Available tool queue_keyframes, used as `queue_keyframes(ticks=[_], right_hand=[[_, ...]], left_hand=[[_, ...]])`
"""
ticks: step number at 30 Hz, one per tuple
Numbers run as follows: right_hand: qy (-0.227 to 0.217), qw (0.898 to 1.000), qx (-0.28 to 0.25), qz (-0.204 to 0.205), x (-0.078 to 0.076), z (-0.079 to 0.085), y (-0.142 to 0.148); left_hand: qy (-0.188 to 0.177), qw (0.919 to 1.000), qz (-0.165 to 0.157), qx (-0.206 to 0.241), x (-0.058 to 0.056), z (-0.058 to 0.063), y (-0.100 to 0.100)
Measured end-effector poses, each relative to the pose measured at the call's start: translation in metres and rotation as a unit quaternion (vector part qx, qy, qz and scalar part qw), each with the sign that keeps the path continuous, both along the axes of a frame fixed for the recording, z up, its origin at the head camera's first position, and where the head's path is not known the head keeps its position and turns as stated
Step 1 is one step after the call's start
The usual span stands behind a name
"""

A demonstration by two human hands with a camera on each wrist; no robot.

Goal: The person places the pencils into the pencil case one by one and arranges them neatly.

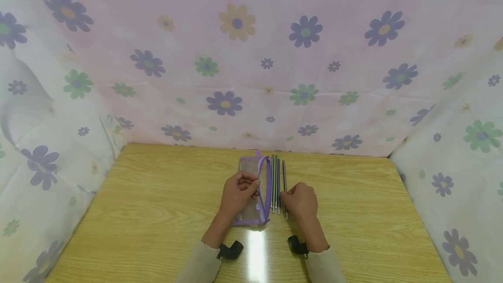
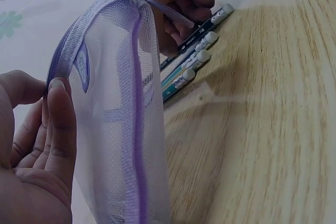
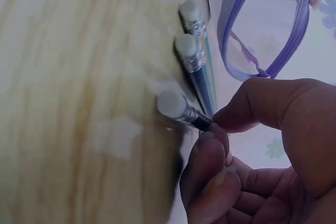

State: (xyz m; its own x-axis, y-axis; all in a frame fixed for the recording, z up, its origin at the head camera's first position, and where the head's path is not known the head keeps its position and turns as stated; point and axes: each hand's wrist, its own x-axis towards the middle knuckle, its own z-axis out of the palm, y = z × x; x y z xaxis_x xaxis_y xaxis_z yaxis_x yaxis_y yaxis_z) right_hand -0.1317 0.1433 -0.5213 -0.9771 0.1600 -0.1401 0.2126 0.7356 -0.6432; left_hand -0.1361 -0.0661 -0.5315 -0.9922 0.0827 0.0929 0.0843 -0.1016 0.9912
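A see-through mesh pencil case (image 1: 248, 213) with purple trim lies on the table, its zipped side (image 1: 269, 187) gaping toward the right. My left hand (image 1: 238, 193) pinches the upper edge of that opening between thumb and forefinger, as the left wrist view shows on the purple band (image 2: 63, 61). Just right of the case, several pencils (image 1: 276, 178) lie side by side, white erasers toward me. Apart from them is one dark pencil (image 1: 284, 171); my right hand (image 1: 301, 200) pinches it close behind its white eraser (image 3: 172, 103), with thumb and fingertips.
The wood-grain table (image 1: 157, 195) runs up to a flowered cloth (image 1: 271, 73) at the back, with more cloth at both sides. Black wrist devices (image 1: 232, 250) sit by each sleeve. A small zip pull (image 2: 165, 10) hangs at the case's end.
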Motion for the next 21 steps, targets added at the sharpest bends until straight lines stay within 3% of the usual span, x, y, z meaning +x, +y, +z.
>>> queue_keyframes(ticks=[12,21], right_hand=[[0.005,1.000,-0.021,0.017,0.004,0.011,-0.006],[0.013,0.996,-0.068,0.049,0.006,0.018,-0.011]], left_hand=[[-0.006,1.0000,-0.002,0.003,-0.001,-0.002,-0.001],[-0.006,1.0000,-0.001,0.004,-0.001,-0.002,-0.001]])
